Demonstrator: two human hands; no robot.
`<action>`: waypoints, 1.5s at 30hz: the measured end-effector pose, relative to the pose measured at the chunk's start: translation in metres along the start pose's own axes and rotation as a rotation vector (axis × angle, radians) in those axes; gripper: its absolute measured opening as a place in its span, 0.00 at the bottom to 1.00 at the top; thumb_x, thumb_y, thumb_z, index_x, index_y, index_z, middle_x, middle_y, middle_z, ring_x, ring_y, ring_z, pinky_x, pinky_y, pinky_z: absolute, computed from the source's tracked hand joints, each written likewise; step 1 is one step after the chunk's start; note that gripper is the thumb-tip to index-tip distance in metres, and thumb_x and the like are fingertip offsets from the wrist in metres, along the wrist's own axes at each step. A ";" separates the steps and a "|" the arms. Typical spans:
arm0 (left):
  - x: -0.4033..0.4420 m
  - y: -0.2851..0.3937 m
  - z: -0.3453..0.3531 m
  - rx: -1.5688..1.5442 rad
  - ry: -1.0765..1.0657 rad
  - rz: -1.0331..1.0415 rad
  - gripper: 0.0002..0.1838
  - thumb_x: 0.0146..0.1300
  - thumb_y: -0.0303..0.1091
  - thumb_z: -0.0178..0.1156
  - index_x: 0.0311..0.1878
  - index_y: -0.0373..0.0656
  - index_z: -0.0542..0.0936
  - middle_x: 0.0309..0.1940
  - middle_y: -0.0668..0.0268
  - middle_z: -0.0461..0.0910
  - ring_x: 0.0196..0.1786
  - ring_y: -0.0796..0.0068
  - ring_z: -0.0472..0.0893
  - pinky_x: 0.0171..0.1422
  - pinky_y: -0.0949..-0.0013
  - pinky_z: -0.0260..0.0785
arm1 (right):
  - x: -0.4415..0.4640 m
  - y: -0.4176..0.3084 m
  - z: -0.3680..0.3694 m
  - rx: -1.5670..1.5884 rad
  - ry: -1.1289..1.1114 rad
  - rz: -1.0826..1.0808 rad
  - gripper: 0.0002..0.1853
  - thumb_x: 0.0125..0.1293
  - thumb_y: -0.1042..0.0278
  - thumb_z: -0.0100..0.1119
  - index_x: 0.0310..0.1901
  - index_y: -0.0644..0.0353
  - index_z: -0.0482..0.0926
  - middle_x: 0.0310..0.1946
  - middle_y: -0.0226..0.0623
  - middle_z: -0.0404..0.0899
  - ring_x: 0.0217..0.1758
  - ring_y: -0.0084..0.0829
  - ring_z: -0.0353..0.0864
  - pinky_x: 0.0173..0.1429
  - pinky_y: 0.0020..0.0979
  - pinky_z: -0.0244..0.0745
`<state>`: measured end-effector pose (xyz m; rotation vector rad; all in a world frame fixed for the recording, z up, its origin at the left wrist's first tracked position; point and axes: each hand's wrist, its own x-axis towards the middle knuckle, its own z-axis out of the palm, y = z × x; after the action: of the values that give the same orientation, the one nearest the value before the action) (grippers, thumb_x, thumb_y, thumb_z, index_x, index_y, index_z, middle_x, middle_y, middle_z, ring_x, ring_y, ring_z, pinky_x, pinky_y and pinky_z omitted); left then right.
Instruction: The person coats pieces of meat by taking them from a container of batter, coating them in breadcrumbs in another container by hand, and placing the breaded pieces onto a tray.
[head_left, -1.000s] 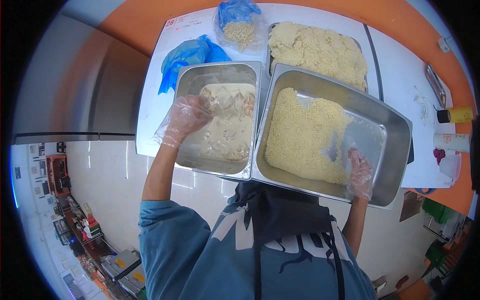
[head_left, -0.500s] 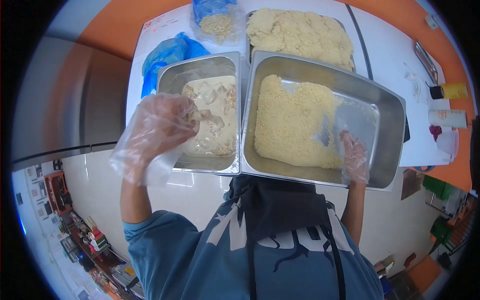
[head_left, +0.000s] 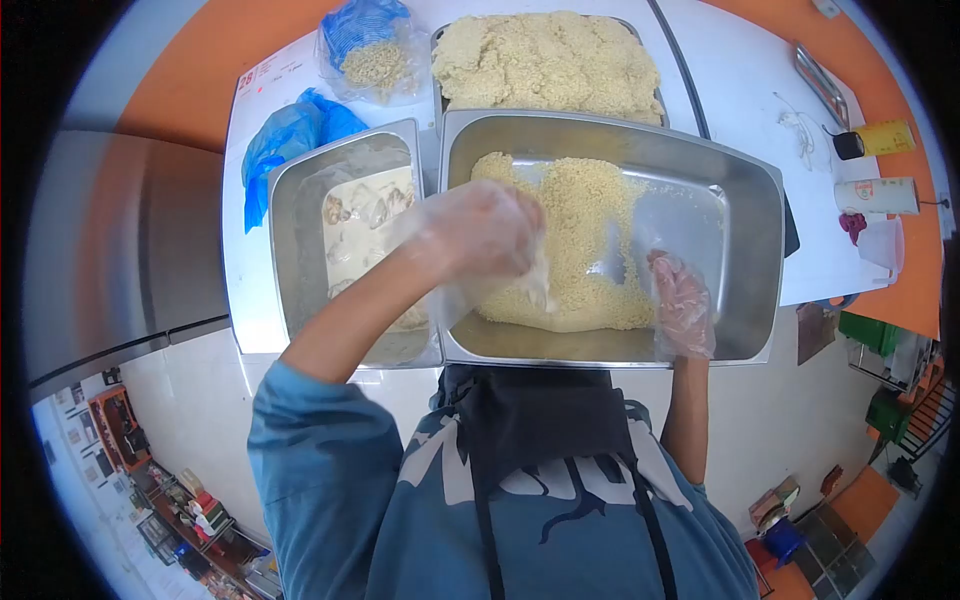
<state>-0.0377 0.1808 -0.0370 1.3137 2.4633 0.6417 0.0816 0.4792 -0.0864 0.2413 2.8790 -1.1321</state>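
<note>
My left hand (head_left: 485, 235), in a clear plastic glove, is over the left part of a deep steel pan (head_left: 755, 250) of pale yellow crumbs (head_left: 590, 220). Its fingers are closed on a batter-coated piece of meat (head_left: 541, 278), blurred by motion and partly hidden by the glove. To the left stands a second steel pan (head_left: 295, 245) with creamy batter (head_left: 350, 195) and lumpy pieces in it; my left forearm crosses over it. My right hand (head_left: 682, 303), gloved too, rests inside the crumb pan at its right, fingers loosely bent and apart, holding nothing.
Behind the pans sits a tray heaped with crumbs (head_left: 550, 62). A blue plastic bag (head_left: 285, 140) and a clear bag of grainy bits (head_left: 378, 68) lie at the back left. A yellow container (head_left: 885, 138) and a white cylinder (head_left: 878, 196) are at the right edge.
My left hand has moved right from the batter pan to above the crumbs, carrying the coated piece. My right hand stays in the crumb pan. The whole view has shifted slightly.
</note>
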 end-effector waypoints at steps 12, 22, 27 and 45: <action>-0.005 -0.029 -0.034 0.149 0.411 -0.316 0.05 0.59 0.33 0.62 0.36 0.44 0.83 0.32 0.58 0.83 0.38 0.57 0.82 0.44 0.62 0.76 | 0.053 0.013 0.021 -0.063 -0.208 -0.374 0.15 0.69 0.67 0.57 0.55 0.60 0.77 0.51 0.46 0.79 0.54 0.45 0.78 0.60 0.39 0.71; -0.132 -0.001 -0.027 0.133 0.684 -0.740 0.11 0.57 0.34 0.69 0.41 0.41 0.83 0.34 0.58 0.84 0.36 0.59 0.84 0.43 0.62 0.78 | 0.149 0.053 0.115 0.318 -0.228 -0.468 0.31 0.62 0.74 0.55 0.69 0.54 0.64 0.70 0.36 0.64 0.74 0.35 0.58 0.73 0.30 0.58; -0.097 0.011 -0.011 -0.203 0.591 -0.512 0.08 0.61 0.31 0.64 0.42 0.39 0.84 0.37 0.59 0.84 0.35 0.61 0.83 0.43 0.62 0.77 | 0.133 0.032 0.110 -0.098 -0.074 -0.536 0.25 0.68 0.70 0.47 0.68 0.59 0.65 0.68 0.45 0.66 0.70 0.47 0.65 0.76 0.42 0.55; 0.046 -0.100 0.111 0.404 -0.091 -0.228 0.12 0.51 0.41 0.61 0.27 0.42 0.83 0.30 0.57 0.83 0.37 0.57 0.82 0.42 0.63 0.75 | 0.131 0.075 0.134 1.935 -0.436 0.143 0.20 0.71 0.72 0.48 0.64 0.52 0.65 0.62 0.27 0.70 0.69 0.23 0.65 0.67 0.23 0.65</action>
<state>-0.0860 0.1977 -0.1846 1.1275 2.7019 0.0276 -0.0388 0.4591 -0.2470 0.1365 0.5774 -2.7995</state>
